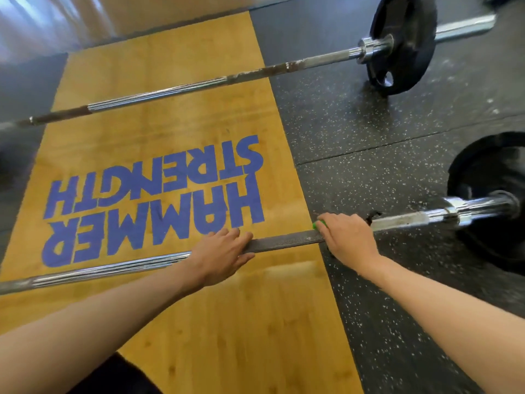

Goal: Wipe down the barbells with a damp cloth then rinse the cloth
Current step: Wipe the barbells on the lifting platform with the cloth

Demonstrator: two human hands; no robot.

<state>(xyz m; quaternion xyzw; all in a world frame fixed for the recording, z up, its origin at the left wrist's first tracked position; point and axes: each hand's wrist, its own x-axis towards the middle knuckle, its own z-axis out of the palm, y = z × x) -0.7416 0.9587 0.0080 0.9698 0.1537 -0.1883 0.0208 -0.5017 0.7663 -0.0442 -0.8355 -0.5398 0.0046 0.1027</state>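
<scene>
**Wiping Stage: Near Barbell, Knurled Section**

The near barbell lies on the floor, running from lower left to right. Its shaft crosses the wooden platform, and its loaded end sits over the speckled rubber floor.

The right hand is curled over the shaft where wood meets rubber. A small green patch, judged to be the cloth, shows at the fingertips. The rest of it is hidden under the palm. Wrapping the hand round the bar presses the cloth against the whole circumference.

The left hand rests flat on the shaft nearer the centre, fingers extended and gripping nothing. Its likely purpose is to stop the bar rolling on its black plate during strokes.

Pale residue is visible on the shaft to the right of the right hand, so that stretch probably needs passes.

The far barbell lies parallel, well apart, and carries rusty patches and its own plate. No hand touches it. No sink or water is in view, so rinsing comes later.
</scene>
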